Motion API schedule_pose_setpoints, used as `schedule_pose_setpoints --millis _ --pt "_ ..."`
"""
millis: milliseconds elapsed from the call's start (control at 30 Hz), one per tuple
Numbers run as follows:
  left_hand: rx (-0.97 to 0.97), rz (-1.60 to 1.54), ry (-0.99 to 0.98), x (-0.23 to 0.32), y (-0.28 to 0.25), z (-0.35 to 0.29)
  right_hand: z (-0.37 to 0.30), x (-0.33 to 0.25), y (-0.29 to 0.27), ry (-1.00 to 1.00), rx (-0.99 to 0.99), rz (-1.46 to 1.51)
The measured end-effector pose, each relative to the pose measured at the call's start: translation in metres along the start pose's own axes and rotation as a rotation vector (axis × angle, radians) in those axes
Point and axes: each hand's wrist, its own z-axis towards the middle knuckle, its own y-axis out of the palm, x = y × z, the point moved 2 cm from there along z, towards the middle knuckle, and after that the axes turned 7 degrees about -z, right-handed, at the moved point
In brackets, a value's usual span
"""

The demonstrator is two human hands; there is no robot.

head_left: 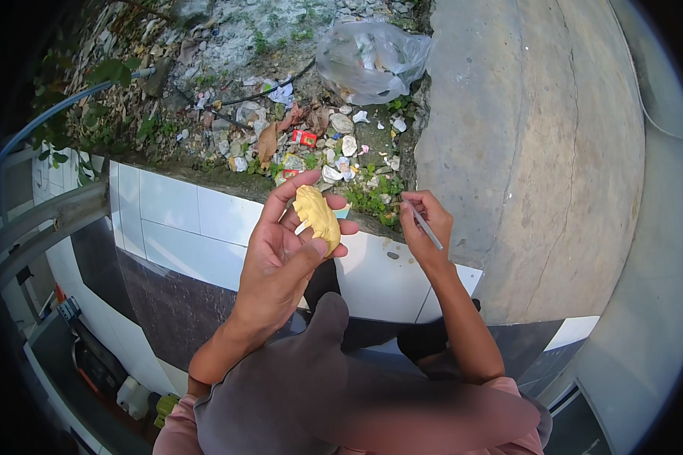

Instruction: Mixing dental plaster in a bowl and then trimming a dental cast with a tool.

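Head view: left hand holds a yellow scalloped moulded piece between thumb and fingers, right hand pinches a slim grey rod-like tool, and the piece, presumably light and easily dented, is best gripped along its smooth edge.

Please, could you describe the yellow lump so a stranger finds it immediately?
Find the white tiles; in front of them, the left hand holds the yellow lump. Its notched edge sets it apart from the thin grey stick in the right hand.
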Motion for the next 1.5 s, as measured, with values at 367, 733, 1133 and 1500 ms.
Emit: schedule_pose_setpoints --millis 367,733,1133,1500 --pt "0.168 0.141 0.065 -0.005 -0.021 0.005 -0.052 0.019 0.004 -0.454 -0.290 -0.305" --pt "0.172 0.060 0.150 0.010 -0.026 0.011 -0.047 0.005 0.025 -0.269 -0.296 0.022" --pt "0.284 0.078 0.133 0.010 -0.021 0.007 -0.036 0.021 0.098 -0.011 0.055 0.352" --pt "0.219 0.119 0.171 0.005 -0.027 0.007 -0.040 0.027 0.103 0.068 0.044 0.348"
